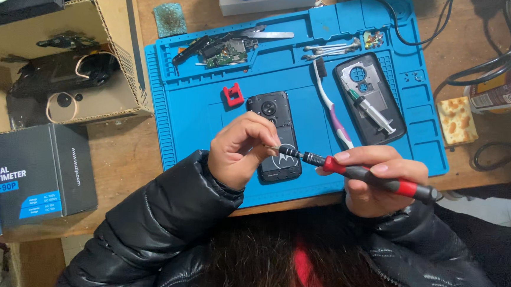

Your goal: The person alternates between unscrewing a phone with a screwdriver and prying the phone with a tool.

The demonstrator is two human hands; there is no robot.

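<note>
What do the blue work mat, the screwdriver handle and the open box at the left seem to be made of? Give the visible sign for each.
Blue work mat: probably silicone or rubber; matte, with moulded ridges and trays.
Screwdriver handle: seemingly hard plastic, red with black grip sections; its tip looks like metal.
Open box: corrugated cardboard; brown, fluted cut edge showing.

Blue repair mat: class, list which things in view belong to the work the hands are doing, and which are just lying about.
In hand:
- left hand pinching the screwdriver's tip
- right hand gripping the red and black screwdriver
- black phone beneath them

Lying about:
- toothbrush
- phone back cover with a syringe on it
- circuit board
- red block
- cardboard box
</note>
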